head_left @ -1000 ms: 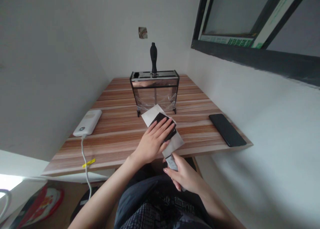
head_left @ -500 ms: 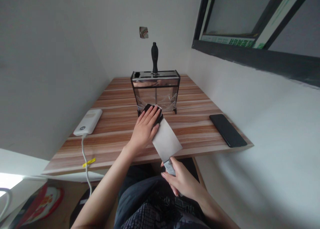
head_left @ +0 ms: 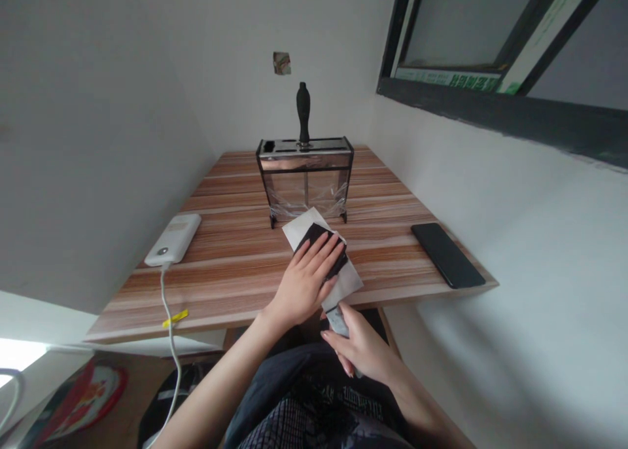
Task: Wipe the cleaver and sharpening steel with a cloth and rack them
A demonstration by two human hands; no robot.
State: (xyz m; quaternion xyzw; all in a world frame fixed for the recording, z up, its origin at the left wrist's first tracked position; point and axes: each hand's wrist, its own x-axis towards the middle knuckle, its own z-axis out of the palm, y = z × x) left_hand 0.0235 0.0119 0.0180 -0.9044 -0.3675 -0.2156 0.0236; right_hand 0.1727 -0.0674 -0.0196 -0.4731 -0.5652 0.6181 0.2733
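Observation:
A kitchen cleaver [head_left: 302, 228] with a wide pale blade lies slanted over the table's front edge, its tip pointing up and left. My right hand [head_left: 362, 344] is closed around the grey handle [head_left: 337, 321]. A folded black sheet that looks like sandpaper [head_left: 314, 233] rests on the middle of the blade. My left hand [head_left: 310, 275] holds it there, pressing with long, nearly straight fingers and the thumb at its near edge. Behind the blade stands a knife block [head_left: 305, 154] with clear sides and a black handle [head_left: 303, 112] upright in its top.
On the left of the wood-grain table [head_left: 235, 266] lies a white power bank [head_left: 174, 239] with a white cable [head_left: 169, 331] hanging over the edge, near a yellow strip [head_left: 175, 319]. A black phone [head_left: 446, 255] lies on the right. Walls flank the table.
My left hand has slid the black sandpaper from the blade's far end down and right towards the handle, baring the tip. My right hand has stayed almost in place.

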